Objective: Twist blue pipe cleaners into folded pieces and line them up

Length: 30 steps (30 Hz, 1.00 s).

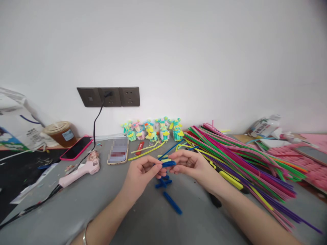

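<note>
- Pinching one blue pipe-cleaner piece (pixel 168 163) at centre frame, left hand (pixel 140 173) and right hand (pixel 190 165) both gripped it.
- Loosened fingers could drop it among blue pieces (pixel 172 202) below.

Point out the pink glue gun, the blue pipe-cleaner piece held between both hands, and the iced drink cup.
pink glue gun (pixel 81 169), head view, middle of its body
blue pipe-cleaner piece (pixel 168 163), head view, its exposed middle
iced drink cup (pixel 61 133), head view, its side
</note>
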Tool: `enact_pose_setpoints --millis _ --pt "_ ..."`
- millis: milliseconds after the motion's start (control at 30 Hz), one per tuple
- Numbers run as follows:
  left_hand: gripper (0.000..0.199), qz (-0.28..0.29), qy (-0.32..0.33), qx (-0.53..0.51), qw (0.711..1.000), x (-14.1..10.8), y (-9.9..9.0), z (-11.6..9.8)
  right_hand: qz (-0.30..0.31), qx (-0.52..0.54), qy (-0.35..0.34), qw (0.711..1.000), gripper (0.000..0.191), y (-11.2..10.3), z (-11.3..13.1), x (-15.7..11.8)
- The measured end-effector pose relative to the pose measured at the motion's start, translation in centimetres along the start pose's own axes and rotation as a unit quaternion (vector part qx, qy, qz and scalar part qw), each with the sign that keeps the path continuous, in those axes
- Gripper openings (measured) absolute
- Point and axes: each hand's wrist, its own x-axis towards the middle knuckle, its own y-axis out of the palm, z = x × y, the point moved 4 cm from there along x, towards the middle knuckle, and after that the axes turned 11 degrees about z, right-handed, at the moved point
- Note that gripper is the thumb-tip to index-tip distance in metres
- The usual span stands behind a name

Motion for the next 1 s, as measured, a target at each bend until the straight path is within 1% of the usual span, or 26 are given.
enact_pose_setpoints --millis 267,400,600,767,833,900,1000 --pt "0.012 -0.029 0.034 0.030 0.999 -0.20 -0.15 0.50 -0.025 -0.029 -0.040 0.998 0.024 0.28 -0.26 0.22" --pt "0.010 -0.022 0.042 0.049 0.998 -0.40 -0.12 0.60 -0.048 -0.034 -0.058 0.997 0.022 0.42 -0.17 0.05" --pt "0.017 0.021 0.004 0.000 1.000 -0.08 0.27 0.56 -0.045 -0.013 -0.007 0.999 0.022 0.33 -0.11 -0.06" --pt "0.027 0.051 -0.038 -0.029 0.998 0.22 0.62 0.77 -0.020 -0.035 0.016 0.999 0.023 0.61 -0.37 0.05" --pt "0.029 0.051 -0.042 -0.026 0.997 0.17 0.66 0.85 -0.012 -0.037 0.020 0.999 0.023 0.71 -0.55 0.09" --pt "0.028 0.039 -0.037 -0.020 0.998 0.06 0.56 0.87 -0.011 -0.038 0.018 0.999 0.024 0.73 -0.68 0.12" --pt "0.026 0.016 -0.021 -0.012 1.000 -0.11 0.38 0.77 -0.013 -0.050 -0.009 0.999 0.023 0.77 -0.67 0.13"
